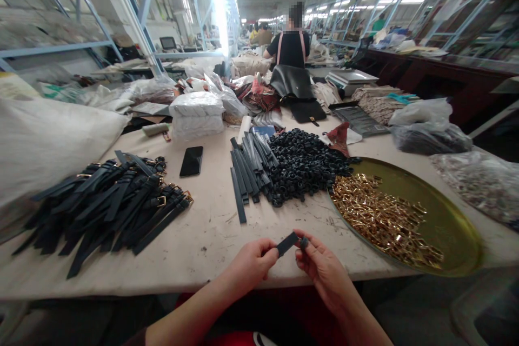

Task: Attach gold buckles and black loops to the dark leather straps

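My left hand (pixel 259 259) grips a short black leather strap (pixel 286 244) near the table's front edge. Between the fingertips of my right hand (pixel 318 262) is a small black leather loop (pixel 304 242), close to the strap's far end. Ahead of my hands lie flat black straps (pixel 249 165) in a stack. A heap of small black loops (pixel 304 165) adjoins them. On the right, many gold buckles (pixel 381 216) fill part of a round brass-coloured tray (pixel 454 227). At left is a pile of black straps with gold buckles (pixel 117 200).
A black phone (pixel 191 161) lies on the pale table (pixel 211 227). Behind it stands a plastic-wrapped white bundle (pixel 197 113). A large white sack (pixel 57 140) borders the left side, and plastic bags (pixel 430 127) sit at the right. A person (pixel 292 46) is farther back.
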Demonstrator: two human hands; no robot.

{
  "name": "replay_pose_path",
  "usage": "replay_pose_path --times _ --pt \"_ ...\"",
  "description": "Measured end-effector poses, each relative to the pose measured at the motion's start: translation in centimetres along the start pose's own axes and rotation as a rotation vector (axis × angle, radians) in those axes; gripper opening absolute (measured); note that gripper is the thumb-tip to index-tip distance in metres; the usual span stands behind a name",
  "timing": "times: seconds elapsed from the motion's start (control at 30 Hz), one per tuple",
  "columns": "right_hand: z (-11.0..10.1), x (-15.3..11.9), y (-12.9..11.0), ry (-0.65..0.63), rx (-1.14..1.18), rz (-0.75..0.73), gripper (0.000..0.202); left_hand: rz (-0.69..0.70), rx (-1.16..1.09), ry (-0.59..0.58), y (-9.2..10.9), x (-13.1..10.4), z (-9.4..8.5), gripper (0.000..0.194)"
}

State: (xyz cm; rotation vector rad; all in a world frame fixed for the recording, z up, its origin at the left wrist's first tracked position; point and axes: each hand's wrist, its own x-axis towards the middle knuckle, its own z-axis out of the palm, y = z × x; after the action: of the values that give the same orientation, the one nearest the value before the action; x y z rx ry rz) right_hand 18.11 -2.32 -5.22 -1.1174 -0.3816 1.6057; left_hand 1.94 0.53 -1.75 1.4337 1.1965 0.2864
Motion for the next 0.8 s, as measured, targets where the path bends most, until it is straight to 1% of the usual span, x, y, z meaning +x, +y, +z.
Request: replay_pose_path --times 0.1,0.23,0.3,0.33,0.4,0.47,0.5,0.6,0.67,0.73,0.8 --pt "0.0 -0.3 -0.3 -0.074 -0.031 0.010 0.035 0.031 0.074 -0.022 -0.2 0.0 0.1 0.027" --pt "-0.2 -1.1 -1.0 -0.154 -0.033 0.086 0.033 0.080 0.168 -0.009 -0.4 -0.4 0.1 0.030" --pt "-0.2 -1.4 -1.2 -0.175 -0.058 0.075 0.033 0.092 0.178 -0.012 -0.3 -0.6 0.1 0.031" --pt "-0.2 -1.6 -1.1 -0.178 -0.092 0.054 0.033 0.089 0.166 -0.032 -0.2 -0.7 0.2 0.032" --pt "-0.2 -1.8 -0.9 -0.191 -0.197 0.009 0.036 0.091 0.111 -0.110 0.1 -0.9 0.4 0.036" --pt "-0.2 -1.9 -0.7 -0.222 -0.307 -0.017 0.040 0.125 0.073 -0.179 0.6 -1.0 0.6 0.039" --pt "-0.1 -2.0 -0.6 -0.238 -0.350 -0.026 0.043 0.160 0.087 -0.184 0.8 -1.1 0.6 0.039" --pt "0.0 -2.5 -0.3 -0.248 -0.468 -0.077 0.047 0.262 0.244 -0.112 1.2 -1.2 0.6 0.032" --pt "0.1 -2.8 -0.1 -0.251 -0.561 -0.138 0.046 0.300 0.345 -0.073 1.3 -1.2 0.6 0.028" --pt "0.3 -2.9 0.1 -0.269 -0.620 -0.196 0.044 0.313 0.382 -0.061 1.3 -1.2 0.6 0.026" --pt "0.4 -2.8 0.0 -0.274 -0.605 -0.216 0.042 0.303 0.350 -0.047 1.4 -1.2 0.8 0.027"
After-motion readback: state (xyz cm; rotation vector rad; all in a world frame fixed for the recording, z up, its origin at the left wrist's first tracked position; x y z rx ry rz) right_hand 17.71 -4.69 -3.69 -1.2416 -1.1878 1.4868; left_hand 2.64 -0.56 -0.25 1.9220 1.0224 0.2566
